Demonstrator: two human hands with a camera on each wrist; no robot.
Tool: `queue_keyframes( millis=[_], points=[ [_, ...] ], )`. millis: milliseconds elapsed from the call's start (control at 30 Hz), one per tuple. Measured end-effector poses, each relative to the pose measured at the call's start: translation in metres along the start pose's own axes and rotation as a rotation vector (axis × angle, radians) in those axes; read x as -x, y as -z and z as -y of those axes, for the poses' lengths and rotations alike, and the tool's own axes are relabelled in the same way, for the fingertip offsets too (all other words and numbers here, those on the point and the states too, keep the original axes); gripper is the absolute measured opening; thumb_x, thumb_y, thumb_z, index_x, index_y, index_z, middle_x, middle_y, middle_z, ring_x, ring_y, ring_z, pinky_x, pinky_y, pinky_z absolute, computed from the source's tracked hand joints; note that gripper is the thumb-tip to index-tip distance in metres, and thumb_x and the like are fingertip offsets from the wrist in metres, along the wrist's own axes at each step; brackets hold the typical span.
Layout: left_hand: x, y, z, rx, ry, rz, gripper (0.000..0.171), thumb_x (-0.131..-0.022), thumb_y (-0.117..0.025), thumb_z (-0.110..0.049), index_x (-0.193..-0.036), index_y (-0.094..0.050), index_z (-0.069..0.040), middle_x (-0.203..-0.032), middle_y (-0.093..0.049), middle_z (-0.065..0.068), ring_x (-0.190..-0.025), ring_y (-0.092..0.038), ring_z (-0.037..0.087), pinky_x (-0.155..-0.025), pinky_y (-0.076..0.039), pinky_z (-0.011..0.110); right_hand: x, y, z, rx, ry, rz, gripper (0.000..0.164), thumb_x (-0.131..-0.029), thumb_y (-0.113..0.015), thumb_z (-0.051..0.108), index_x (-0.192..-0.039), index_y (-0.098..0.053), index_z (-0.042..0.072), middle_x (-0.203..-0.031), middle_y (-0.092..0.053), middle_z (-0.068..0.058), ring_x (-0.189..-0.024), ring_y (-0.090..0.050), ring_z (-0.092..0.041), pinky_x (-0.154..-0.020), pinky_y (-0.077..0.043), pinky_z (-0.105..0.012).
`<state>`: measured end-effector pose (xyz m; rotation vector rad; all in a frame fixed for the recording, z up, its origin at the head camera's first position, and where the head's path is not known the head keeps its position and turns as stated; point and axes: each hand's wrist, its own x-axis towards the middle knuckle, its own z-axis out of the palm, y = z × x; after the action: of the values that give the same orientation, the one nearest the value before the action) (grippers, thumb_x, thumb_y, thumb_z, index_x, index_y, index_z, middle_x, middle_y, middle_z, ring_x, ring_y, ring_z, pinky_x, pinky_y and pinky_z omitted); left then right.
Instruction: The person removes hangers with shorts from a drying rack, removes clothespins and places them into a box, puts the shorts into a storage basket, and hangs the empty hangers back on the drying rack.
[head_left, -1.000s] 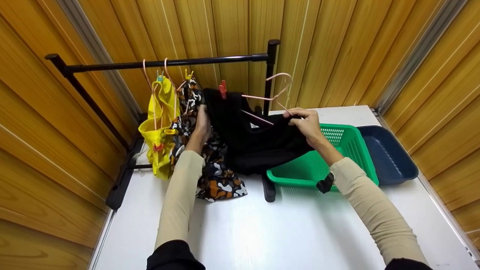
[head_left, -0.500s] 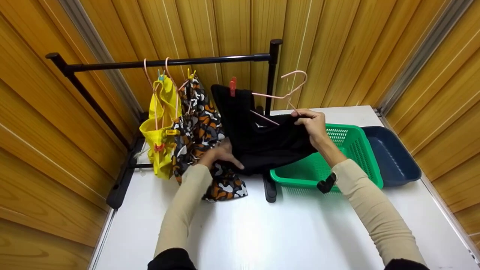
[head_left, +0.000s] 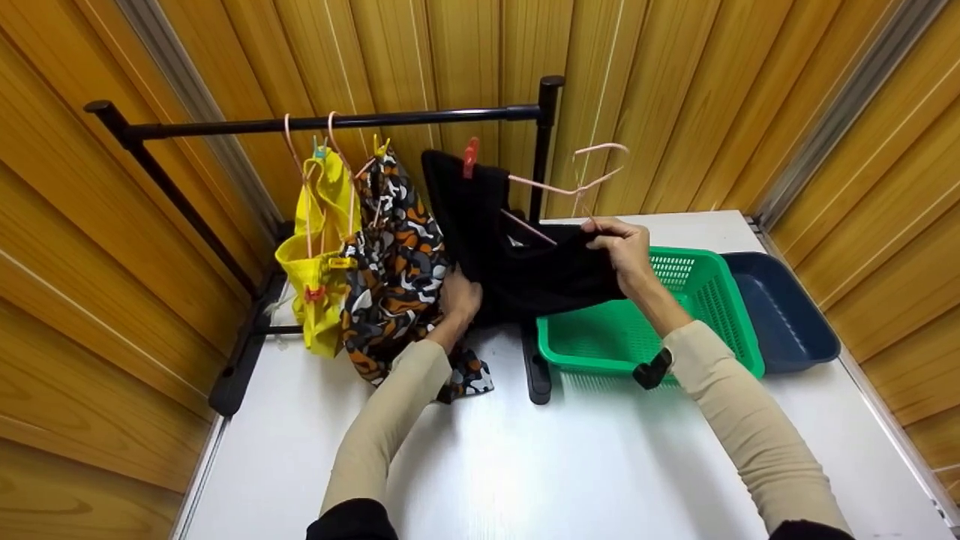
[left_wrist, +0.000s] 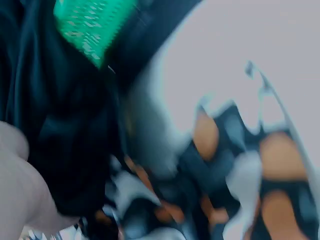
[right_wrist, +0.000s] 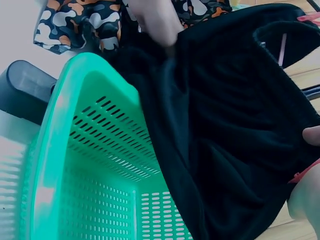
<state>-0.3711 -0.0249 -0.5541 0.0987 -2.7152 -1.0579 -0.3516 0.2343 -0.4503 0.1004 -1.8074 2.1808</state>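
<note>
- While standing on a white table (head_left: 510,450), at far left and across the middle: black rack (head_left: 420,118), with both feet on the tabletop.
- Hung from its bar by a pink hanger (head_left: 288,135): yellow garment (head_left: 336,202), with a blue peg (head_left: 320,151) at top and a red one lower down.
- Next along, hung from a second pink hanger (head_left: 334,139): camouflage garment (head_left: 401,277) in orange, black, grey and white, with a yellow peg (head_left: 381,147) at top.
- Between camouflage garment and black cloth: left hand (head_left: 460,296), fingers bent against the lower left side of the black garment; tips hidden or blurred, impossible to tell whether gripping.
- At centre, held up between both hands, in front of the rack's right post and partly over the basket: black garment (head_left: 517,277).
- Inside its neckline: third pink hanger (head_left: 540,184), hook to the right of the post; red peg (head_left: 470,157) on the left shoulder.
- Further right: right hand (head_left: 628,251), thumb and fingers pinching the black garment's right shoulder.
- Behind and below that hand: green basket (head_left: 600,366), on the table.
- At far right, just beside the basket: dark blue tray (head_left: 780,315).
</note>
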Motion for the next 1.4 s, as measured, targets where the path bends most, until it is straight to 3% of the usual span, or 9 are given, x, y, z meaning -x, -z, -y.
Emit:
queue_keyframes(
  millis=[67, 133, 333, 600, 833, 1000, 1167, 1300, 1400],
  points=[
    [0.001, 0.009, -0.015, 0.088, 0.121, -0.026, 0.051, -0.093, -0.054, -0.011, -0.144, -0.055, -0.008, -0.139, -0.062, 0.018, -0.115, -0.065, 0.043, -0.094, -0.054, 0.052, -0.001, -0.001, 0.003, -0.025, -0.006, -0.004, 0.048, -0.071, -0.058, -0.028, -0.073, -0.080, 0.015, -0.077, -0.075, 0.007, -0.084, -0.068, -0.005, -0.056, -0.047, -0.015],
    [0.002, 0.015, -0.028, 0.180, 0.163, -0.078, 0.047, -0.093, -0.052, -0.012, -0.139, -0.059, -0.008, -0.135, -0.065, 0.017, -0.113, -0.066, 0.042, -0.093, -0.054, 0.053, -0.002, 0.000, 0.006, -0.027, 0.006, 0.001, 0.048, -0.071, -0.059, -0.028, -0.074, -0.080, 0.015, -0.078, -0.075, 0.008, -0.083, -0.068, -0.004, -0.047, -0.040, -0.014],
    [0.007, 0.021, -0.061, 0.370, 0.140, -0.142, 0.026, -0.088, -0.052, -0.010, -0.092, -0.069, 0.008, -0.102, -0.073, 0.029, -0.100, -0.070, 0.044, -0.085, -0.054, 0.053, -0.006, 0.010, 0.014, 0.027, 0.125, 0.076, 0.045, -0.071, -0.057, -0.030, -0.075, -0.079, 0.009, -0.078, -0.076, 0.005, -0.084, -0.070, -0.008, -0.070, -0.053, -0.017],
    [0.021, 0.013, -0.093, 0.572, 0.147, -0.130, 0.025, -0.091, -0.052, -0.009, -0.087, -0.069, 0.009, -0.100, -0.071, 0.028, -0.101, -0.066, 0.037, -0.093, -0.051, 0.046, -0.009, 0.035, 0.026, 0.107, 0.289, 0.137, 0.016, -0.072, -0.058, -0.031, -0.081, -0.068, -0.022, -0.081, -0.077, 0.006, -0.091, -0.069, -0.010, -0.086, -0.050, -0.020],
    [0.036, 0.005, -0.131, 0.654, 0.148, -0.052, 0.023, -0.091, -0.063, -0.018, -0.092, -0.073, 0.003, -0.098, -0.074, 0.020, -0.092, -0.065, 0.024, -0.087, -0.054, 0.040, -0.015, 0.066, 0.042, 0.222, 0.372, 0.100, 0.012, -0.075, -0.060, -0.030, -0.083, -0.067, -0.024, -0.085, -0.077, 0.013, -0.095, -0.065, -0.007, -0.091, -0.045, -0.019],
    [0.047, -0.015, -0.151, 0.614, 0.125, 0.109, 0.022, -0.088, -0.071, -0.022, -0.072, -0.064, -0.008, -0.077, -0.063, 0.004, -0.076, -0.053, 0.016, -0.072, -0.048, 0.031, -0.013, 0.093, 0.054, 0.348, 0.386, 0.066, 0.008, -0.075, -0.059, -0.029, -0.078, -0.066, -0.024, -0.082, -0.075, 0.019, -0.091, -0.060, -0.003, -0.091, -0.037, -0.019],
    [0.053, -0.041, -0.155, 0.500, 0.020, 0.334, 0.031, -0.090, -0.070, -0.025, -0.066, -0.053, -0.016, -0.071, -0.052, -0.004, -0.070, -0.047, 0.012, -0.065, -0.041, 0.024, 0.001, 0.117, 0.066, 0.427, 0.339, 0.028, 0.008, -0.076, -0.056, -0.027, -0.076, -0.064, -0.025, -0.077, -0.074, 0.019, -0.089, -0.058, -0.004, -0.092, -0.034, -0.018],
    [0.055, -0.056, -0.148, 0.189, -0.186, 0.528, 0.034, -0.099, -0.063, -0.027, -0.070, -0.049, -0.015, -0.069, -0.050, -0.001, -0.064, -0.046, 0.014, -0.061, -0.038, 0.026, 0.012, 0.138, 0.058, 0.528, 0.316, 0.029, 0.012, -0.075, -0.054, -0.026, -0.075, -0.066, -0.023, -0.076, -0.072, 0.019, -0.088, -0.058, -0.003, -0.098, -0.030, -0.015],
    [0.056, -0.063, -0.141, -0.120, -0.348, 0.628, 0.032, -0.105, -0.055, -0.030, -0.080, -0.060, -0.010, -0.082, -0.065, 0.007, -0.072, -0.059, 0.019, -0.066, -0.045, 0.030, 0.017, 0.153, 0.041, 0.595, 0.289, 0.045, 0.017, -0.075, -0.053, -0.025, -0.075, -0.069, -0.020, -0.076, -0.070, 0.021, -0.087, -0.057, -0.001, -0.095, -0.032, -0.012]
  ],
)
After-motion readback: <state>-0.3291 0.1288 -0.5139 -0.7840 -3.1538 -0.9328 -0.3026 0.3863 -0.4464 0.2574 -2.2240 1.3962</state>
